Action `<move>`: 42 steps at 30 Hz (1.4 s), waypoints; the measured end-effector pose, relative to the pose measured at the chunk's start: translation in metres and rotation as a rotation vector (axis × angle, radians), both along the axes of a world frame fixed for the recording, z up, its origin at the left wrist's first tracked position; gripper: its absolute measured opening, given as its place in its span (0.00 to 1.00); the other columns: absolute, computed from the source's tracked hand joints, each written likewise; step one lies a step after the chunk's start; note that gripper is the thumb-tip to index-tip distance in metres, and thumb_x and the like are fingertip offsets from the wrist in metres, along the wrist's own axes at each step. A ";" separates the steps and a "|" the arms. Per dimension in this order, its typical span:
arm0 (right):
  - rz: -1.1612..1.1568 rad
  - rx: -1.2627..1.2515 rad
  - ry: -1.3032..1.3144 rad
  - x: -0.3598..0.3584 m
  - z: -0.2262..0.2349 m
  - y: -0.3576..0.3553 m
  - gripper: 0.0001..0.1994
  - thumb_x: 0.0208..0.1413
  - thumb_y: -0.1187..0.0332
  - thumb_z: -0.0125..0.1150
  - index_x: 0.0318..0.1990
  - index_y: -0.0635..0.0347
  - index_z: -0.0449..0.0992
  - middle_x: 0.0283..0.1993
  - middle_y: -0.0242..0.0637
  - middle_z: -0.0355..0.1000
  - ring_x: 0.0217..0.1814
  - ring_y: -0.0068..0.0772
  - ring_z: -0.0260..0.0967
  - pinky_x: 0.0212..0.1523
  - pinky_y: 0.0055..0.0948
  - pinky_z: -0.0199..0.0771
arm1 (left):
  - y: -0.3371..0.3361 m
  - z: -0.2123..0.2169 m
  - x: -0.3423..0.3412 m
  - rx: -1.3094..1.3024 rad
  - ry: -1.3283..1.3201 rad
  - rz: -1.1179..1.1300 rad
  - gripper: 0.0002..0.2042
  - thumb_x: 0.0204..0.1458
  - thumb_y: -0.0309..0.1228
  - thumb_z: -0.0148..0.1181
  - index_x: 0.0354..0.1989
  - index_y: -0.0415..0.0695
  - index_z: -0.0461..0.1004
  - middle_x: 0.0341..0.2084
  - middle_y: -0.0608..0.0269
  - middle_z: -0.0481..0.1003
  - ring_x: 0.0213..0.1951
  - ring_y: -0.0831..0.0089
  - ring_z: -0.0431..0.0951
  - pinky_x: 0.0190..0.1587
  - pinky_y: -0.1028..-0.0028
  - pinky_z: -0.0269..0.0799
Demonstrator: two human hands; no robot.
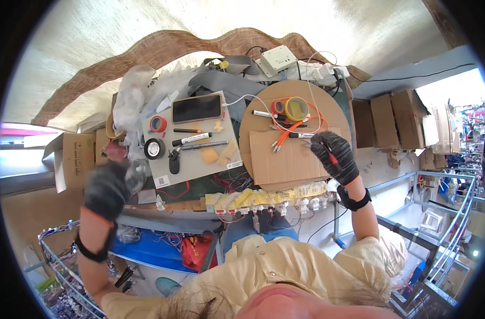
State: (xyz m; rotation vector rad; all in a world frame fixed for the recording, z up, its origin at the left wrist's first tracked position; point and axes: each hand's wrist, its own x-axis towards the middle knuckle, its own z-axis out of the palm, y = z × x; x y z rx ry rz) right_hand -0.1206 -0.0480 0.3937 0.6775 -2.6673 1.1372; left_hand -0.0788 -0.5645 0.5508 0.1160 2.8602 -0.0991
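Round cardboard [277, 93], knit-gloved right fingers [323, 143], red-handled tool [334, 159]

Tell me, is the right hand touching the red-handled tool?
Touching: the head view shows the gloved right hand closed around the red-handled tool.
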 end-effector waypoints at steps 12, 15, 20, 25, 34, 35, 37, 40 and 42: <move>-0.009 -0.520 -0.135 -0.128 0.013 -0.098 0.06 0.62 0.77 0.63 0.44 0.68 0.74 0.46 0.46 0.82 0.38 0.27 0.79 0.41 0.27 0.80 | 0.003 -0.123 -0.316 0.172 -0.231 -0.133 0.38 0.59 0.50 0.61 0.75 0.48 0.56 0.57 0.49 0.75 0.60 0.58 0.75 0.60 0.65 0.71; -0.069 -0.287 -0.109 -0.174 0.003 -0.134 0.14 0.56 0.74 0.70 0.47 0.65 0.74 0.47 0.42 0.82 0.38 0.28 0.79 0.40 0.30 0.79 | 0.009 -0.177 -0.390 0.348 -0.392 -0.085 0.35 0.61 0.48 0.59 0.74 0.49 0.58 0.62 0.54 0.72 0.61 0.60 0.74 0.63 0.66 0.69; -0.092 -0.076 -0.159 -0.247 -0.051 -0.161 0.15 0.60 0.75 0.66 0.54 0.63 0.74 0.56 0.43 0.78 0.51 0.28 0.77 0.53 0.28 0.76 | 0.000 -0.260 -0.457 1.069 -0.767 0.230 0.19 0.65 0.35 0.54 0.64 0.50 0.74 0.64 0.59 0.69 0.61 0.72 0.72 0.62 0.69 0.69; -0.074 0.224 0.306 -0.330 -0.119 -0.191 0.22 0.53 0.62 0.74 0.52 0.61 0.76 0.49 0.45 0.79 0.49 0.48 0.78 0.56 0.40 0.77 | 0.025 -0.291 -0.488 0.773 -0.631 -0.042 0.27 0.59 0.43 0.65 0.65 0.45 0.71 0.56 0.61 0.75 0.55 0.74 0.75 0.54 0.71 0.72; 0.065 0.226 0.503 -0.373 -0.151 -0.221 0.04 0.53 0.73 0.62 0.35 0.60 0.74 0.24 0.43 0.75 0.28 0.43 0.76 0.31 0.39 0.74 | 0.025 -0.311 -0.482 0.703 -0.083 -0.283 0.38 0.52 0.38 0.72 0.69 0.43 0.60 0.42 0.61 0.76 0.46 0.71 0.75 0.48 0.67 0.74; 0.053 0.228 0.496 -0.372 -0.155 -0.221 0.04 0.53 0.73 0.62 0.35 0.60 0.74 0.24 0.43 0.75 0.28 0.43 0.76 0.31 0.39 0.74 | 0.031 -0.307 -0.471 0.829 0.101 -0.411 0.30 0.55 0.34 0.69 0.66 0.45 0.67 0.34 0.62 0.75 0.41 0.72 0.77 0.42 0.68 0.76; 0.040 0.035 0.449 -0.372 -0.161 -0.221 0.03 0.55 0.75 0.60 0.30 0.59 0.74 0.23 0.41 0.72 0.25 0.40 0.72 0.28 0.34 0.70 | 0.027 -0.292 -0.472 0.821 0.149 -0.658 0.25 0.56 0.31 0.68 0.62 0.45 0.71 0.31 0.61 0.75 0.38 0.71 0.78 0.41 0.68 0.76; 0.050 0.051 0.247 -0.375 -0.155 -0.221 0.04 0.56 0.75 0.60 0.30 0.58 0.74 0.23 0.41 0.72 0.25 0.40 0.72 0.28 0.34 0.70 | 0.026 -0.272 -0.451 0.580 0.134 -0.900 0.17 0.58 0.27 0.65 0.56 0.44 0.77 0.26 0.59 0.75 0.32 0.70 0.79 0.37 0.68 0.76; 0.077 0.036 0.079 -0.376 -0.138 -0.221 0.04 0.56 0.75 0.60 0.29 0.58 0.74 0.23 0.40 0.72 0.25 0.39 0.72 0.28 0.34 0.69 | 0.023 -0.270 -0.445 0.352 0.078 -0.899 0.13 0.59 0.25 0.63 0.53 0.43 0.79 0.24 0.59 0.74 0.29 0.70 0.79 0.35 0.68 0.76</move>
